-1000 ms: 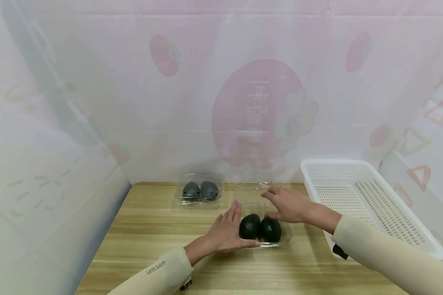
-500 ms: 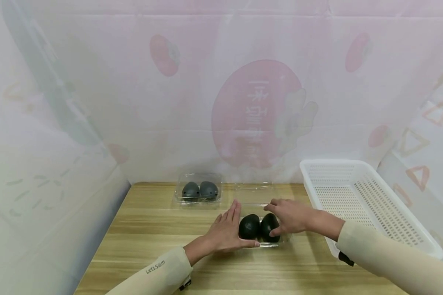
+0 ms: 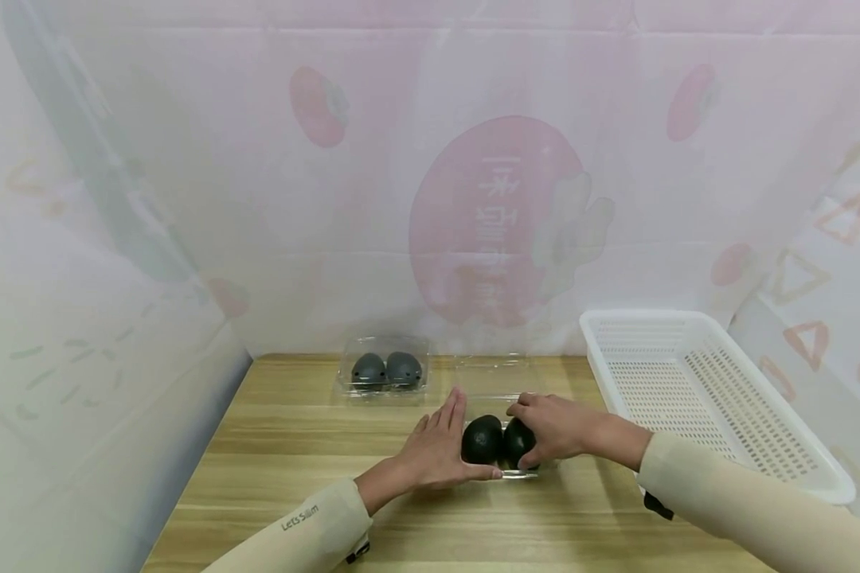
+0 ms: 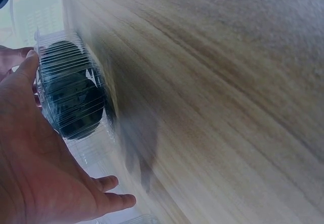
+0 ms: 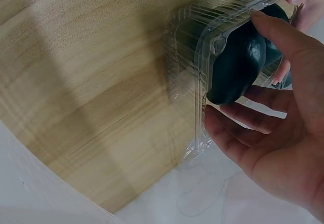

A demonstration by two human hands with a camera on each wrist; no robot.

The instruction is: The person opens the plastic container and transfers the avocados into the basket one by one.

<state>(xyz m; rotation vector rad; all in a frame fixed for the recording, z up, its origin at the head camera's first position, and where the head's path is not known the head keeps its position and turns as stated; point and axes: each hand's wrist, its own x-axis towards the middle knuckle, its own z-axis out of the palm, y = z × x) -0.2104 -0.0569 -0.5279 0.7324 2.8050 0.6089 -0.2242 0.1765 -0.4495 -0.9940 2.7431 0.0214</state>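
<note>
The right hand [image 3: 564, 427] clamps its grip lengthwise on the right-side oval dark-green fruit [image 3: 518, 440]; the left hand [image 3: 435, 452], straight-fingered, flanks the clear plastic box [image 5: 201, 62].

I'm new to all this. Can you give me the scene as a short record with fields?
Surface: wooden table
Left grip: fingers straight, at the left end of the open clear box, thumb at its front rim
Right grip: curled round the right dark fruit
Also in that box: left dark fruit
Behind, to the left: closed clear box holding two dark fruits
Right side: white basket
</note>
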